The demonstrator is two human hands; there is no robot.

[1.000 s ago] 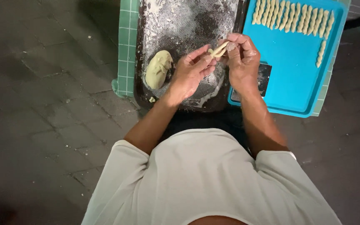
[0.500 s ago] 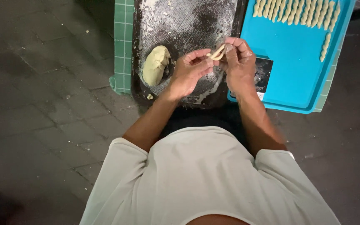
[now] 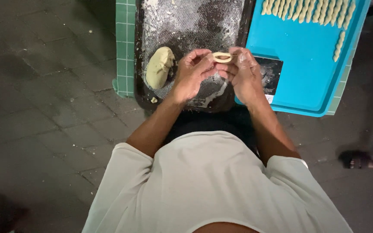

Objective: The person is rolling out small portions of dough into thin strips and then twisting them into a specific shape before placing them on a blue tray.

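Observation:
My left hand (image 3: 191,73) and my right hand (image 3: 243,73) meet over a dark floured tray (image 3: 186,26). Between their fingertips they pinch a small strip of pale dough (image 3: 222,57) bent into a loop. A larger lump of dough (image 3: 159,67) lies on the tray just left of my left hand. On the right, a blue tray (image 3: 307,64) holds a row of several twisted dough sticks (image 3: 309,9) along its far edge, with one more stick (image 3: 338,45) lying apart below them.
A green gridded mat (image 3: 125,47) lies under the dark tray. A small dark card (image 3: 271,74) rests on the blue tray's near left part. The floor is dark paving stone (image 3: 44,108). Another person's sandalled foot (image 3: 361,159) shows at the right edge.
The dough strip, first held as a short twisted piece, is now bent into a loop between both hands. The camera has shifted slightly; the foot has come into view at the right.

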